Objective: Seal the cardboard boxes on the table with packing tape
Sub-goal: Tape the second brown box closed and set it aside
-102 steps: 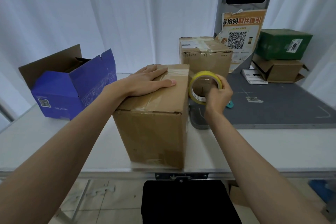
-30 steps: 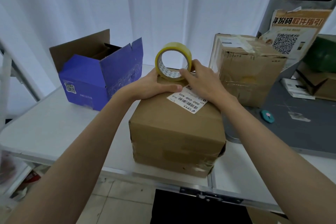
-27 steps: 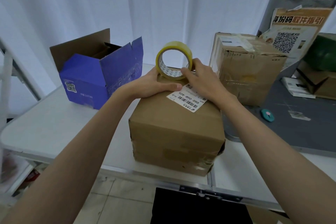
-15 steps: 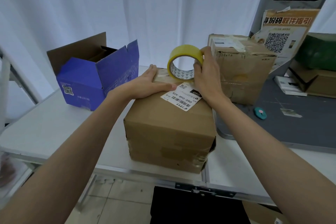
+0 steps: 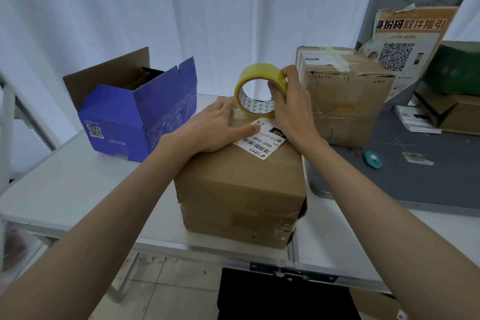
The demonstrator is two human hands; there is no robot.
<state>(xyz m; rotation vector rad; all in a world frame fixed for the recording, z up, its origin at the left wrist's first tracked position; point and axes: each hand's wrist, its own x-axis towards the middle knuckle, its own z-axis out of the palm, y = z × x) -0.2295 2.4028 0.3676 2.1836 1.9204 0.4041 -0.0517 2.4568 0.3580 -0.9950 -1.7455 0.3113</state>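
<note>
Tape roll (image 5: pixel 259 91): we see it standing on edge at the far edge of the box top, its open core facing us, its lower rim touching or just above the cardboard; we cannot tell which.
Cardboard box (image 5: pixel 241 184): it sits on the tabletop (image 5: pixel 65 189) near the front edge, directly before us, with a white shipping label (image 5: pixel 262 138) on the top face.
Right hand (image 5: pixel 291 109): its fingers curl around the right side of the roll, thumb inside the core, gripping it.
Left hand (image 5: pixel 215 127): it lies flat on the top face just left of the roll, fingers straight, pressing the cardboard; the fingertips reach the roll's base.
Key relation: we judge that the tape's pull line runs from the far edge toward us, across the top; the roll lies on the far side of both hands, and the right hand alone holds it.
Next move, as we judge it: draw the roll toward the near edge while the left hand pins the free end.
Surroundings: an open blue box (image 5: pixel 137 117) stands to the left, a second brown box (image 5: pixel 345 96) to the right.
</note>
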